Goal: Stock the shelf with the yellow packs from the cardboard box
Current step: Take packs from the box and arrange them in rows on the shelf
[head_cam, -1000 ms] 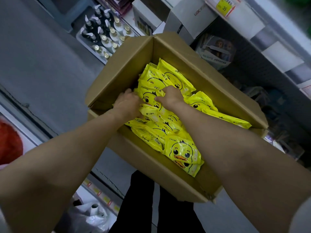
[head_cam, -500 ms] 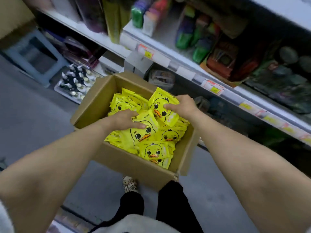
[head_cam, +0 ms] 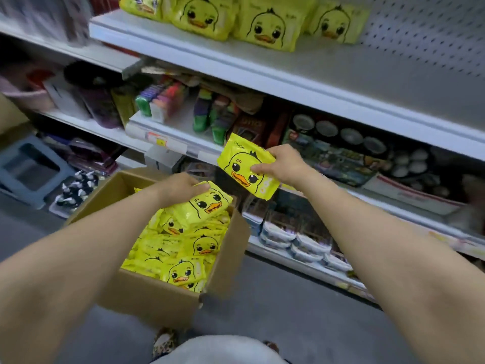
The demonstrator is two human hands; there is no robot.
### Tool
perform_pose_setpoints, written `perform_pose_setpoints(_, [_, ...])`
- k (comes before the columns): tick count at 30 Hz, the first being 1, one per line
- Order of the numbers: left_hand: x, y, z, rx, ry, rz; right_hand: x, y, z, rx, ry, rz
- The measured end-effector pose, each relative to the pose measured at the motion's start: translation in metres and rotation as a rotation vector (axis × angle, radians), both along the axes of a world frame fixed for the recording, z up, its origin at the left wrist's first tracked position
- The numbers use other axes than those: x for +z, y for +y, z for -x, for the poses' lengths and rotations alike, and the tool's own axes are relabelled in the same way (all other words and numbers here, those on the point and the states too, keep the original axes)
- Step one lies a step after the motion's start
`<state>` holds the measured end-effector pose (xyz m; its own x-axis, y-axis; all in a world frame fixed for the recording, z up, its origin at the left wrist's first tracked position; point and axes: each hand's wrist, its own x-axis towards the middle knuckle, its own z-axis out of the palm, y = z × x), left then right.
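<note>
An open cardboard box [head_cam: 154,298] on the floor holds several yellow packs printed with a duck face [head_cam: 183,271]. My right hand [head_cam: 282,164] pinches one yellow pack [head_cam: 242,169] by its right edge, held up in front of the middle shelf, clear of the box. My left hand [head_cam: 178,189] grips another yellow pack [head_cam: 207,206] by its top-left end, lifted just above the pile in the box. On the white top shelf [head_cam: 262,72] several of the same yellow packs [head_cam: 265,24] stand in a row at the upper left.
The right part of the top shelf is bare before a pegboard back [head_cam: 430,35]. The middle shelf [head_cam: 168,139] carries coloured boxes and toy sets. Lower shelves hold stacked white dishes [head_cam: 301,245]. A grey stool [head_cam: 31,172] and a tray of small bottles [head_cam: 76,190] stand left of the box.
My view has risen from the box to the shelves. Both hands have each lifted a yellow pack out of the pile, the right one higher and rightward toward the shelves.
</note>
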<state>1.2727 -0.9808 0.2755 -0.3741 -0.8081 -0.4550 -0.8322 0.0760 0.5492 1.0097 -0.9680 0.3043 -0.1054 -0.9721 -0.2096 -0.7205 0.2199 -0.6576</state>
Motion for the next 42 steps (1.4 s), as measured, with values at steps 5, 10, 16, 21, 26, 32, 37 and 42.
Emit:
perform_pose_setpoints(5, [0.048, 0.008, 0.07, 0.146, 0.16, -0.194, 0.047, 0.021, 0.078, -0.052, -0.198, 0.112])
perform_pose_setpoints(10, [0.089, 0.008, 0.125, 0.174, 0.463, -0.381, 0.097, 0.044, 0.131, -0.058, -0.358, 0.203])
perform_pose_setpoints(16, [0.149, -0.011, 0.183, 0.031, 0.384, -0.291, 0.138, 0.052, 0.174, -0.11, -0.363, 0.359])
perform_pose_setpoints(21, [0.19, -0.06, 0.238, -0.016, 0.306, -0.073, 0.157, 0.041, 0.219, -0.248, -0.426, 0.519])
perform_pose_setpoints(26, [0.22, -0.122, 0.292, -0.059, 0.187, 0.128, 0.154, 0.017, 0.281, -0.36, -0.343, 0.546])
perform_pose_setpoints(32, [0.246, -0.186, 0.346, -0.302, 0.033, 0.375, 0.167, -0.015, 0.332, -0.354, -0.063, 0.396])
perform_pose_setpoints(37, [0.246, -0.229, 0.373, -0.398, -0.075, 0.462, 0.163, -0.048, 0.344, -0.348, -0.012, 0.38])
perform_pose_setpoints(42, [0.239, -0.28, 0.391, -0.48, -0.131, 0.538, 0.156, -0.076, 0.339, -0.328, 0.001, 0.36])
